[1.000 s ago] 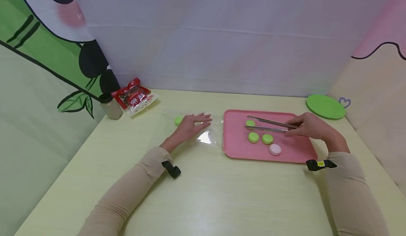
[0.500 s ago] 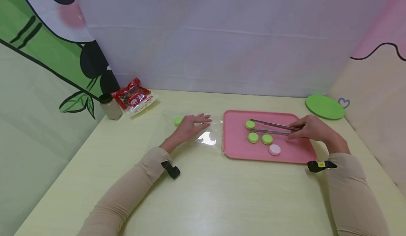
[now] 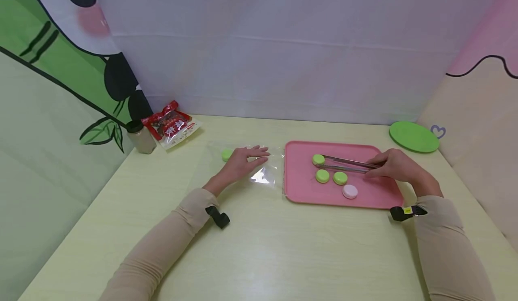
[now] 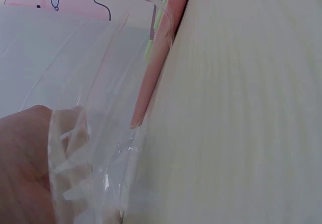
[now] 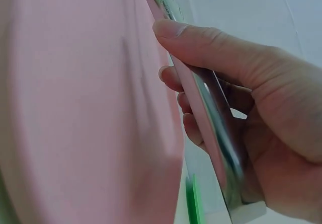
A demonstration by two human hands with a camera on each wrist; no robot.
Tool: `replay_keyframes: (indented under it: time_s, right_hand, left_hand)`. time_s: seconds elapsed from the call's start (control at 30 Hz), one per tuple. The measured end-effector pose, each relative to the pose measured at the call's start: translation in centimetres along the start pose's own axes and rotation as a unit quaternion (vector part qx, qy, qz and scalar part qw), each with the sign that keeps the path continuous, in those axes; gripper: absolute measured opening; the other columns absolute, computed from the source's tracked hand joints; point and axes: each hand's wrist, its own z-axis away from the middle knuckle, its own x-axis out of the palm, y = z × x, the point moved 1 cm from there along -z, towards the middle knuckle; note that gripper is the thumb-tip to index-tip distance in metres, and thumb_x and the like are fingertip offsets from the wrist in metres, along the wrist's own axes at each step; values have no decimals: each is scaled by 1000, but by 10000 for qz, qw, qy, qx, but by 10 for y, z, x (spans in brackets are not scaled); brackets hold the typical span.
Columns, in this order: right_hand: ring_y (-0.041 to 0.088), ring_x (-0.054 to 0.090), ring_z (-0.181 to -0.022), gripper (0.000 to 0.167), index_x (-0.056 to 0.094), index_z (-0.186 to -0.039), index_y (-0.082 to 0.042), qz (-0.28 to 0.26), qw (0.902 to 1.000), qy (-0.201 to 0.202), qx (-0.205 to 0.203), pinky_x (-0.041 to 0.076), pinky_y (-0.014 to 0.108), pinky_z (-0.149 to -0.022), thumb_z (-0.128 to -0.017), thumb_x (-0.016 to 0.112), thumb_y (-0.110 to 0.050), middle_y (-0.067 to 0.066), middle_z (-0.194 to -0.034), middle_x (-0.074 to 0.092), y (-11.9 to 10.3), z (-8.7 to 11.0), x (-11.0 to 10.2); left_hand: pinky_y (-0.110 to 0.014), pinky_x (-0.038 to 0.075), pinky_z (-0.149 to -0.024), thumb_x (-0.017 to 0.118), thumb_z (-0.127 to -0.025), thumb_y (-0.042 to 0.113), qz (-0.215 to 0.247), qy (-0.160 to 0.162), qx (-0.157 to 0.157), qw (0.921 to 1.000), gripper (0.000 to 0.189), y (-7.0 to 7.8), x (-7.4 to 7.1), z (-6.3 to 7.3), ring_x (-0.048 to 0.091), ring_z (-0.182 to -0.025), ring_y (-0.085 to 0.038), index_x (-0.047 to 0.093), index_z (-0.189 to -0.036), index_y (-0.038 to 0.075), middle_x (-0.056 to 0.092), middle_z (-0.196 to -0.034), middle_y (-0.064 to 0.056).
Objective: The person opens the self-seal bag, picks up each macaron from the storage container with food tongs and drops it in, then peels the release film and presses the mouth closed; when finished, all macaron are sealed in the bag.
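Observation:
In the head view my right hand (image 3: pixel 394 166) grips metal tongs (image 3: pixel 352 168) over a pink tray (image 3: pixel 376 193). The tong tips lie at a green macaron (image 3: pixel 318 159) near the tray's back left; I cannot tell whether both touch it. Two more green macarons and a pale pink macaron (image 3: pixel 350 191) lie on the tray. My left hand (image 3: pixel 243 161) has its fingers extended at a clear plastic bag (image 3: pixel 265 175) left of the tray. In the left wrist view, its fingers show through the bag's film (image 4: pixel 75 168). Another green macaron (image 3: pixel 226 155) shows behind that hand, seemingly inside the bag.
A green plate (image 3: pixel 414 137) sits at the table's back right corner. At the back left stand a dark-lidded jar (image 3: pixel 141 138) and a red and white food packet (image 3: pixel 171 125). Printed cloth walls border the table's back and sides.
The tong arms have drawn closer together, and their tips have shifted slightly towards me around the back green macaron. My right hand has moved a little nearer. The left hand stays in place.

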Motion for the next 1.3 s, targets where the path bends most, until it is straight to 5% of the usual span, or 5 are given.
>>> replay_keyframes:
  time_s: [0.2,0.33,0.83,1.03,1.3]
  right_hand:
    - [23,53,-88,43,78,-112,-10,21,9999,146,-81,44,25,-69,-78,87,-35,2,-98,71,-7,0,-3]
    - [21,54,-84,39,79,-111,-10,104,9986,173,-481,44,24,-66,-80,86,-32,0,-94,71,-21,-2,-1]
    - [15,52,-68,27,80,-104,-11,260,9909,-97,-1320,43,27,-60,-81,86,-23,-6,-77,65,-72,-29,41]
    - [16,54,-73,28,79,-106,-11,146,9915,-303,-1255,46,27,-64,-83,83,-27,-6,-87,68,-87,-38,54]
    - [18,52,-66,20,80,-102,-14,-81,9892,-505,-1372,45,28,-57,-86,81,-26,-3,-80,63,-109,-53,70]
  left_hand:
    - [-50,24,-119,68,-97,24,16,22,37,10000,27,1,0,0,50,-134,-29,74,-120,11,64,-132,-5]
    - [-50,24,-119,68,-97,24,-45,38,39,10000,27,1,0,0,51,-134,-29,74,-120,11,64,-132,-5]
    - [-52,25,-118,67,-98,20,-124,43,122,9998,26,-11,3,-3,51,-133,-32,74,-120,9,64,-131,-8]
    - [-52,25,-118,67,-98,21,-29,20,96,9999,26,-11,3,-2,51,-133,-32,74,-120,9,64,-131,-8]
    - [-51,23,-119,68,-97,22,13,-25,36,10000,27,-11,2,-2,50,-135,-30,74,-121,10,63,-133,-6]
